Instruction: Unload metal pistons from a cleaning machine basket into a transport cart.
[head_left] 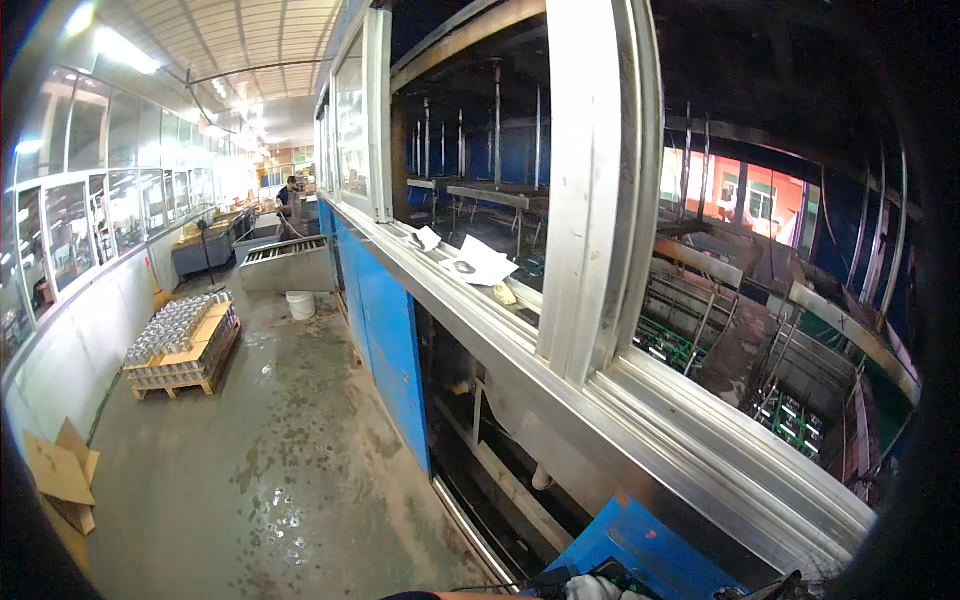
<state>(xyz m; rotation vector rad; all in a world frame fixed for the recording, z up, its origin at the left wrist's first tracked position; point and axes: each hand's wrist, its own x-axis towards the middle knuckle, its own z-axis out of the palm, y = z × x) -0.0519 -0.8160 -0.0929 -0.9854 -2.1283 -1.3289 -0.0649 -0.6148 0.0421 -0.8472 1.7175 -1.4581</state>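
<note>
At the bottom edge, a sliver of bare forearm leads to what looks like my left hand (598, 588) in a greyish-white glove. Its fingers are cut off by the frame, so I cannot see whether it holds anything. It is beside a blue metal panel (640, 545) below the window ledge. My right hand does not show clearly; a dark, unclear shape lies at the lower right edge. Along the metal window ledge (480, 300) lie white papers (484, 262) and a small crumpled yellowish piece (504, 294).
Beyond the window frame (590, 180), green racks (795, 425) hold shiny metal parts inside tanks. On the left, a wooden pallet (205, 378) carries stacked metal pieces. Cardboard (60, 470), a white bucket (300, 305) and wet floor (270, 480) are visible. Another person (290, 200) stands far off.
</note>
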